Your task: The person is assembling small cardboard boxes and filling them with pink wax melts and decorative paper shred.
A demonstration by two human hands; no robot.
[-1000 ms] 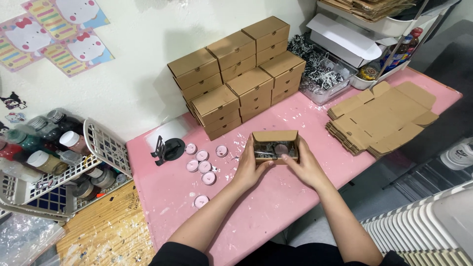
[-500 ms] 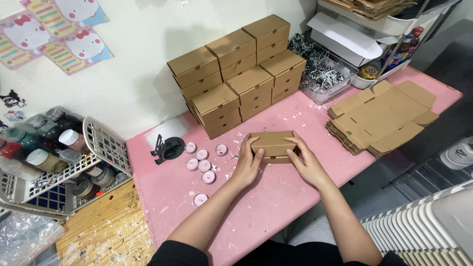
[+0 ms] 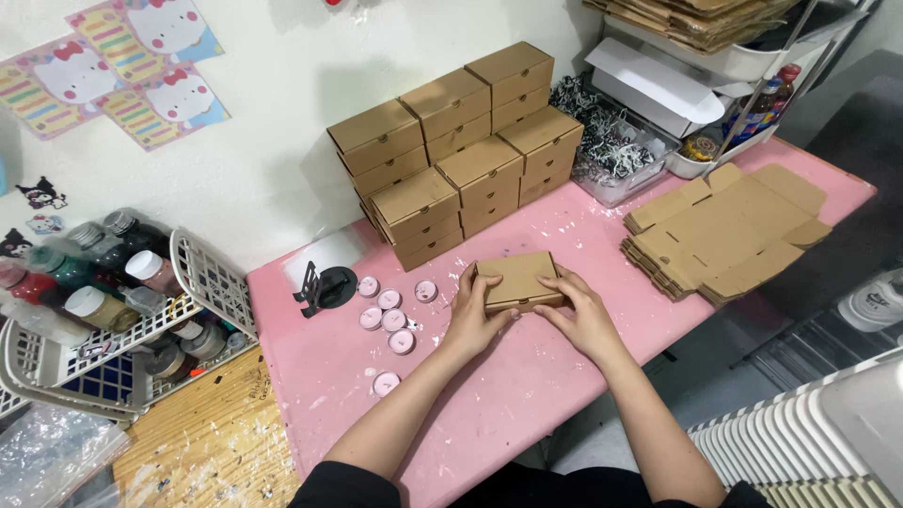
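A small brown cardboard box sits on the pink table with its lid down. My left hand grips its left side, fingers curled over the edge. My right hand presses against its front right corner. Several small round pink tins lie just left of my left hand. Behind the box stand stacks of closed brown boxes against the wall.
A pile of flat unfolded box blanks lies at the right. A clear tub of shredded paper stands behind. A black phone stand is at the left, beside white wire baskets of paint bottles. A white radiator is at the lower right.
The box was open with its contents showing; its lid has been folded down and the box now lies closed under both hands.
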